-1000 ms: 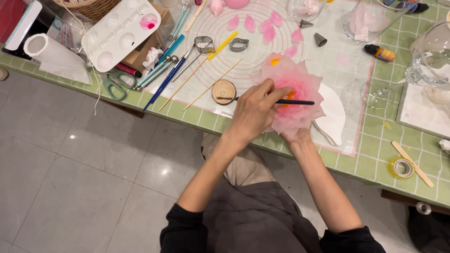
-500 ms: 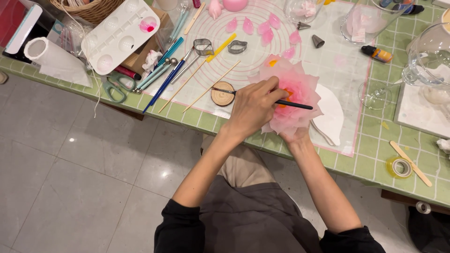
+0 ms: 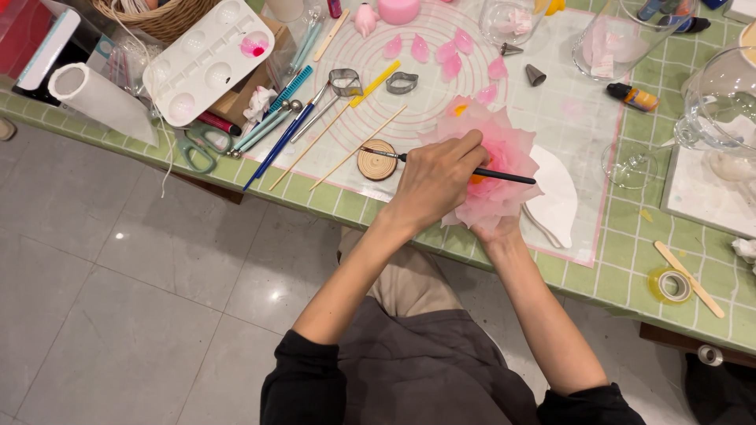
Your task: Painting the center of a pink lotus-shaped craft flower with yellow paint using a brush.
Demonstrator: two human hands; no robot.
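Note:
My left hand grips a thin black-handled paintbrush across a large pale pink paper-like flower. The brush's tip end reaches left over a small round wooden slice, while its handle sticks out to the right over the petals. My right hand holds the flower from underneath at the table's near edge and is mostly hidden by the petals. The flower has an orange-yellow centre, partly covered by my left hand.
A clear mat lies on the green-grid table, with loose pink petals, metal cutters, sticks and a white curved piece. Left: paint palette, scissors, paper roll. Right: glass vessels, tape roll.
My left hand has shifted up and right over the flower's centre. The brush has slid left, so its tip end now lies over the wooden slice. My right hand stays under the flower.

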